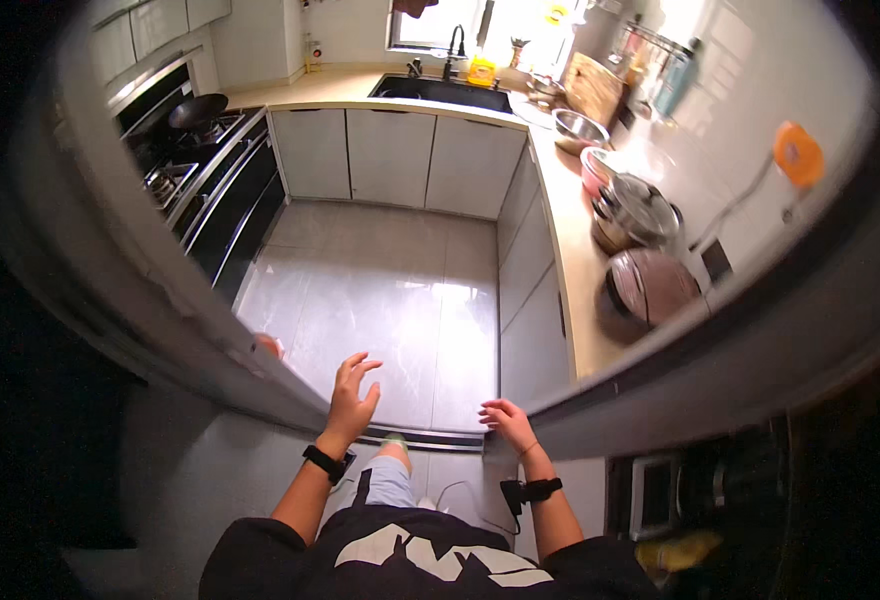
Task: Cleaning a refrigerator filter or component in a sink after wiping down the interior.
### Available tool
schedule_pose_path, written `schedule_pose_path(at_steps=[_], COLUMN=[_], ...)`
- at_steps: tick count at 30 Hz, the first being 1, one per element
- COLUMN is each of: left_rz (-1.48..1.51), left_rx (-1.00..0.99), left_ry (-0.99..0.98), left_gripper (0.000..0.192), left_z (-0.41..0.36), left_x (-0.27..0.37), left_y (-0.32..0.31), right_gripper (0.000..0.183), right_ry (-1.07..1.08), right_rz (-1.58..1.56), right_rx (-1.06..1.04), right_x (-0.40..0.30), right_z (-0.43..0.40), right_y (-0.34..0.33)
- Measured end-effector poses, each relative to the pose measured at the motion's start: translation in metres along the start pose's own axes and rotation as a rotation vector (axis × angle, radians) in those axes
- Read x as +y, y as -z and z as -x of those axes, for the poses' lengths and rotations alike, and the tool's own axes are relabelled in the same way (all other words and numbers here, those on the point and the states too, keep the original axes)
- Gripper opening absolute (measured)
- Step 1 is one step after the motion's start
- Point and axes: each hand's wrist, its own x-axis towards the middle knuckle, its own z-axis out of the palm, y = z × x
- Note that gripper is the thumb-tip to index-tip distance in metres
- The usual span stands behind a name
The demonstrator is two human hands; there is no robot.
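Note:
My left hand [353, 399] is raised in front of me with its fingers apart, and it holds nothing. To its right, my right hand [509, 425] hangs in the air with loosely bent fingers and nothing in them. Both wrists wear black straps. Below the hands runs the metal door track [440, 439] of a kitchen doorway, where one foot is at the threshold. Beyond it lies the grey tiled floor [365, 285]. Neither hand appears to touch anything.
A stove with a black wok [198, 111] stands left. A black sink [443, 93] is at the back. The right counter [569, 285] bears a steel bowl [579, 132], a lidded pot [638, 211] and a rounded appliance [653, 286]. Door frame sides flank me.

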Motion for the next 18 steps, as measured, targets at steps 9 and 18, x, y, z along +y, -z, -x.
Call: schedule_pose_path(at_steps=[9,18], left_rz=[0.053,0.127], left_rx=[-0.028,-0.097], left_ry=[0.073,-0.064], left_gripper=[0.031,0.029], left_z=[-0.313,-0.685], left_x=[-0.151,-0.168], left_y=[-0.105,-0.16], right_gripper=[0.023,0.018], right_ry=[-0.11,-0.15], right_rz=[0.231,-0.208], right_rx=[0.164,0.485], right_x=[-0.126,-0.204], right_z=[-0.296,-0.534], right_y=[0.079,0.185])
